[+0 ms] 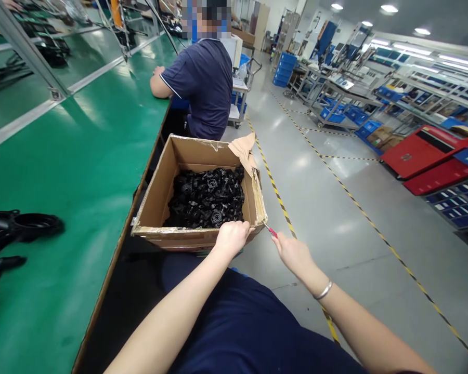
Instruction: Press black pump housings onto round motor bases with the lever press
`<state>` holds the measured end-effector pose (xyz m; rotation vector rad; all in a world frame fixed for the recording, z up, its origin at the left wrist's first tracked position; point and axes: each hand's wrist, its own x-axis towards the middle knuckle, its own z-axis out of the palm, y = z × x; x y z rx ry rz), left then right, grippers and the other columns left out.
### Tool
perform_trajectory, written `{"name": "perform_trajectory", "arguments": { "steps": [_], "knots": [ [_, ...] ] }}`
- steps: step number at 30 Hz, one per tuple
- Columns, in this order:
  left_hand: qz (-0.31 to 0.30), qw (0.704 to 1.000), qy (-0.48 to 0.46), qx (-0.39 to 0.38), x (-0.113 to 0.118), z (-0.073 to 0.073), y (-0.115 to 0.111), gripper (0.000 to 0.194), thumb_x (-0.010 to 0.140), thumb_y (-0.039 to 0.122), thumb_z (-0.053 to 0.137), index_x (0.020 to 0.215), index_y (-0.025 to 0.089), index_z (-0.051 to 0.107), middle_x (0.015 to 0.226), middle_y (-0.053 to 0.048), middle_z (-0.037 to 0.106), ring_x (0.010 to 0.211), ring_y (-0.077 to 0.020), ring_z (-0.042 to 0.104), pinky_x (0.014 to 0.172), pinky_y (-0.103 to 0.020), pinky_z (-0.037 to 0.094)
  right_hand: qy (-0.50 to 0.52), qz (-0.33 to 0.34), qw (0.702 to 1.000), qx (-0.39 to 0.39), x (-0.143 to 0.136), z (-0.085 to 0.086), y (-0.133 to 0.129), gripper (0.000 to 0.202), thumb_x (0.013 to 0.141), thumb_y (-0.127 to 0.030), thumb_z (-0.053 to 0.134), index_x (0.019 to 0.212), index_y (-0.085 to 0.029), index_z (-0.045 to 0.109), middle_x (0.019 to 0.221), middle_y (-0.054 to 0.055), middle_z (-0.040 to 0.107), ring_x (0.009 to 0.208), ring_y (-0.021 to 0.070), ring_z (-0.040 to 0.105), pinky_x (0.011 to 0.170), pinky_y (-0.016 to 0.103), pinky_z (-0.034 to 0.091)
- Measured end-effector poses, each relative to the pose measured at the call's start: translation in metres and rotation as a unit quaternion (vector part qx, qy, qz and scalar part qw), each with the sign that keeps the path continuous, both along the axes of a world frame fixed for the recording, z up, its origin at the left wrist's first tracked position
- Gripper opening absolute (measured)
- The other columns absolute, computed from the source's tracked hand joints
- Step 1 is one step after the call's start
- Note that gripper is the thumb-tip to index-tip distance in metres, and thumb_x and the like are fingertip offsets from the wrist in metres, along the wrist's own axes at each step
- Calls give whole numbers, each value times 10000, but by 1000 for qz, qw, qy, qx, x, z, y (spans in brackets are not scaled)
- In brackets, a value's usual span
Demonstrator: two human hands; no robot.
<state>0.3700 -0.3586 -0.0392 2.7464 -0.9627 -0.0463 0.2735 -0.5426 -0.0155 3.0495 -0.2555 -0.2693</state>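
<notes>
left hand [231, 236] curled over near rim of cardboard box [156, 208], fingers clamped on edge, centre of frame. right hand [292, 252] closed round small red-handled tool [271, 231], tip touching box's near right corner. box full of black plastic parts [206, 197], sits just beside green bench [62, 171] on left side of frame. co-worker in navy shirt [205, 85] seated behind box, top centre. more black parts [8, 234] at left edge, on bench

A grey floor [335, 197] with yellow-black tape lines [281, 205] runs right of the green workbench [81, 156]; ceiling lights [389, 8] shine beyond it.
</notes>
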Motion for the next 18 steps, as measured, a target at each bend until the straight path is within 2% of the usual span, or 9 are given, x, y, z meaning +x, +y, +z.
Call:
{"name": "perform_trajectory", "arguments": {
  "steps": [5,8,11,13,18],
  "knots": [
    [-3,1000,-7,-9,-1,-2,0,360,986,373,407,876,124,642,758,-126,680,735,-249,678,644,-308,436,42,120,991,-51,43,65,-19,643,939,-578,93,997,-139,559,844,66,612,571,15,455,561,192,99],
    [1,1000,-7,-18,-2,-3,0,322,969,363,456,871,117,639,756,-129,681,737,-254,681,644,-307,435,98,197,972,-81,82,87,-8,558,952,-530,214,975,-127,599,849,74,623,606,28,490,577,165,158],
    [7,1000,-8,-26,-3,-6,-1,326,965,368,467,872,108,638,762,-138,680,726,-256,680,637,-309,430,164,265,944,-108,117,95,14,458,927,-431,366,847,-76,643,785,103,621,624,43,521,618,144,256],
    [9,999,-7,-30,-3,-8,-2,323,962,371,477,873,105,637,756,-136,677,714,-253,677,632,-308,425,193,304,925,-124,131,96,26,388,900,-349,417,796,-58,652,750,111,616,648,55,544,663,142,317],
    [3,999,-3,-36,-1,-11,-3,326,969,370,461,872,112,636,755,-129,675,722,-254,673,628,-310,415,228,373,888,-145,134,95,33,255,822,-142,425,793,-60,665,725,105,613,703,61,570,727,153,372]
  ]
}}
